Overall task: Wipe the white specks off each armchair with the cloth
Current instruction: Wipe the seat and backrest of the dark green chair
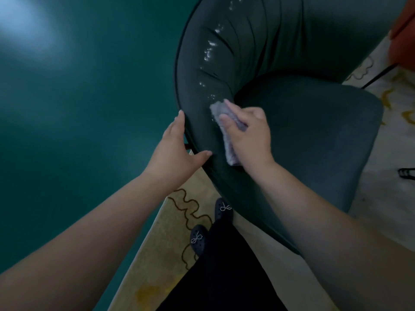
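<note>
One dark green armchair (303, 135) is standing partly on a pale patterned rug (170, 232), beside a teal floor (78, 108). A trail of white specks (210, 53), too many and too blurred to count, is running down the chair's inner left arm. The right hand (249, 135) is gripping one grey cloth (226, 131), fingers curled round it, pressing it against the arm just below the lowest specks. The left hand (177, 151), fingers relaxed and spread, is resting on the arm's outer edge. Two black shoes (211, 225) are showing below.
</note>
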`<state>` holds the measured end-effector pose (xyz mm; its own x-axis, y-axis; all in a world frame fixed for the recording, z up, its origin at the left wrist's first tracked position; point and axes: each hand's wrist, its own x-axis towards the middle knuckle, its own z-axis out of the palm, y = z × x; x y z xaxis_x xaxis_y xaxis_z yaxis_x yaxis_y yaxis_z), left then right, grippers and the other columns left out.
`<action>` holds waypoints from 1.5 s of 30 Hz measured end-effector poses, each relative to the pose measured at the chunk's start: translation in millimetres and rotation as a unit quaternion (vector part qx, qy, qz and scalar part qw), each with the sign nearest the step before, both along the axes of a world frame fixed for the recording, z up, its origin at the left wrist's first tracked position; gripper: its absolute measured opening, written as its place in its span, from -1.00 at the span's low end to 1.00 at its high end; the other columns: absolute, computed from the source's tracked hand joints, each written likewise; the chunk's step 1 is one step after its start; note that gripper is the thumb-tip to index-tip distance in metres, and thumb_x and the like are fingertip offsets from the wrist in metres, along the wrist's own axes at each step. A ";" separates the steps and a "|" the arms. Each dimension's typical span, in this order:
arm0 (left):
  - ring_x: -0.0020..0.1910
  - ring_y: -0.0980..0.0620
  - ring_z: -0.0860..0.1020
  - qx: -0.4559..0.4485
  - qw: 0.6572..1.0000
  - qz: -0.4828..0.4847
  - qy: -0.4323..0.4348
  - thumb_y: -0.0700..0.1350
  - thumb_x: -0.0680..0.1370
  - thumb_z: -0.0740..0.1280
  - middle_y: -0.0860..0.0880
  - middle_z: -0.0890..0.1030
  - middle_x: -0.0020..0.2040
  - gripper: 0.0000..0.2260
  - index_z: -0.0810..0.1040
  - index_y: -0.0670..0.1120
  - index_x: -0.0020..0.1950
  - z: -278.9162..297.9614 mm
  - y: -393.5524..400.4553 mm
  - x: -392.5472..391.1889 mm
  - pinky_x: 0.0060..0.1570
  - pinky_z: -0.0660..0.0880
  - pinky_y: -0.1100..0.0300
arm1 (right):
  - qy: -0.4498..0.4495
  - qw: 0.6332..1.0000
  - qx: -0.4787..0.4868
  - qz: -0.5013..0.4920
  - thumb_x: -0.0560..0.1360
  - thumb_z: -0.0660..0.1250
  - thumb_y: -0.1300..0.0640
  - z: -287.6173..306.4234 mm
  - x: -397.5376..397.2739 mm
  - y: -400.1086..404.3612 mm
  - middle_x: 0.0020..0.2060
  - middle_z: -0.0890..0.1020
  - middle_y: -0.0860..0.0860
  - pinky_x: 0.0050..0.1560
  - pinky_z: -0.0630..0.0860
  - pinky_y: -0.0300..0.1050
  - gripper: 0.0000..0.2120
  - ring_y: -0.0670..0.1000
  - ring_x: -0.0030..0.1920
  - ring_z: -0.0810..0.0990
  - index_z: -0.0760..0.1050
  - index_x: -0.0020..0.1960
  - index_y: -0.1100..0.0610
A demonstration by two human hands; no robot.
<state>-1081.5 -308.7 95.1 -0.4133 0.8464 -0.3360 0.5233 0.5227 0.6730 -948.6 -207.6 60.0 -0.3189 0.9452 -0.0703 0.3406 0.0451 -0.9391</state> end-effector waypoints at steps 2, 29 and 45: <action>0.40 0.01 0.38 -0.001 1.000 0.006 0.004 0.06 0.42 0.49 0.04 0.20 0.54 -0.07 -0.07 0.06 0.58 -1.1 3.2 -4.2 0.33 0.40 -0.02 | -0.010 0.997 0.041 0.061 0.46 0.40 0.00 -1.9 -16.8 -8.3 0.03 0.35 -0.06 0.19 0.37 -0.42 -0.67 -0.14 0.10 0.41 0.53 0.22 -0.14; 0.38 0.04 0.39 -0.020 0.999 0.028 -0.015 0.04 0.42 0.49 0.12 0.22 0.52 -0.10 -0.04 0.15 0.58 -1.5 48.9 -36.6 0.34 0.40 0.01 | -0.032 0.990 0.115 0.076 0.47 0.41 0.09 -8.6 -59.4 62.7 0.02 0.35 0.01 0.20 0.42 -0.13 -0.67 0.05 0.11 0.42 0.56 0.22 -0.04; 0.33 0.06 0.44 -0.008 0.998 0.052 -0.021 0.04 0.40 0.50 0.17 0.29 0.48 -0.13 0.04 0.21 0.55 -3.3 63.9 -49.3 0.31 0.43 0.03 | -0.035 0.988 0.146 0.028 0.48 0.40 0.04 -7.3 -91.4 103.2 0.01 0.32 -0.03 0.24 0.39 -0.17 -0.73 0.04 0.12 0.41 0.59 0.18 -0.06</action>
